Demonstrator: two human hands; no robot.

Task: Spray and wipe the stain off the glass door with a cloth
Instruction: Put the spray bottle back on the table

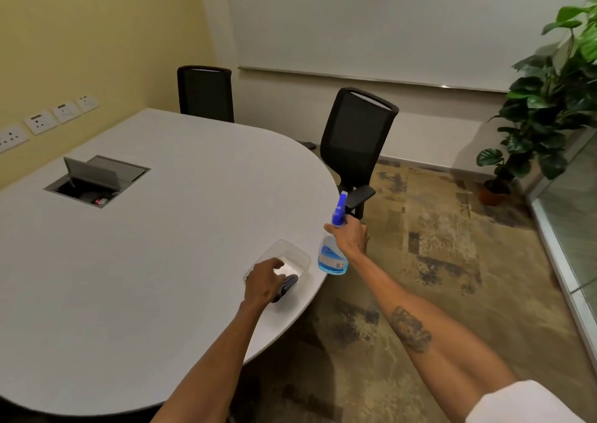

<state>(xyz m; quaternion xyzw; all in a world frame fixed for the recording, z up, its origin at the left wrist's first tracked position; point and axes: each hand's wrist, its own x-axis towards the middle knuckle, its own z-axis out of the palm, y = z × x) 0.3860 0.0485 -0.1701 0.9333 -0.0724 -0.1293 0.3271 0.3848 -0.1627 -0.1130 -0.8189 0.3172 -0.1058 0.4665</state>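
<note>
Counts: 1 spray bottle (333, 254), 1 dark cloth (287, 285), 1 clear tub (290, 251), 2 black chairs (358, 135), 1 potted plant (546, 99); right hand (350, 233), frame centre, fingers wrapped tight round bottle neck, bottle upright just off the table (145, 245) edge w/ blue liquid low in it; left hand (263, 280) lower centre, fingers curled over cloth, touching it; cloth lies in tub at table's right edge; glass door (575, 229) far right of frame.
</note>
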